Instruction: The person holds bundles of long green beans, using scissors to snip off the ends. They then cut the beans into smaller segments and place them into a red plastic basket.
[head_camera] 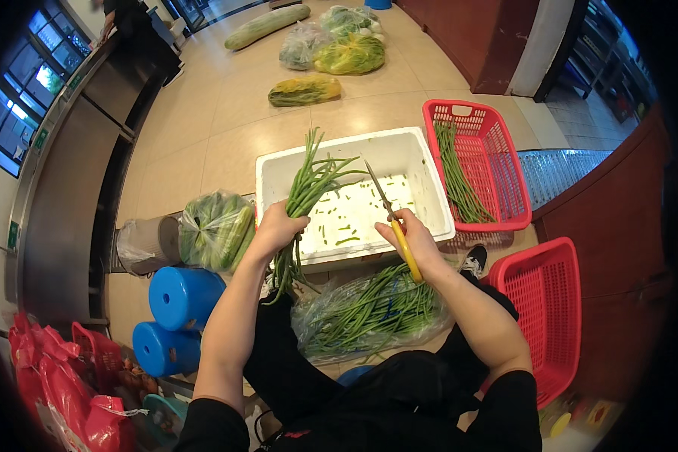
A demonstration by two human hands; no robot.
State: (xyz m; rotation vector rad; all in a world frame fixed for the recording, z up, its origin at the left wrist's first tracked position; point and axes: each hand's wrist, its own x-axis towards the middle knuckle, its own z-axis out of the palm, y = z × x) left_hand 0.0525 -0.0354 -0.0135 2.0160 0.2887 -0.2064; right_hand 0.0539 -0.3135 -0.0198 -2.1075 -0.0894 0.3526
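Observation:
My left hand (281, 227) grips a bunch of long green beans (311, 181) over the left side of a white foam box (434, 186). Yellow-handled scissors (405, 248) are in my right hand (411, 236), their blades pointing up and away over the box. Short cut bean pieces (347, 239) lie scattered on the box's floor. Below the box, between my legs, more long beans (378, 311) spread over a clear plastic bag (311, 319). A red plastic basket (494, 169) right of the box holds a row of long beans (460, 181).
Another red basket (565, 322) stands at right. Bagged green vegetables (217, 229), blue plastic stools (183, 296) and red bags (62, 384) are at left. Bagged produce (350, 53) and a winter melon (268, 25) lie ahead. A person (141, 39) stands at the far-left counter.

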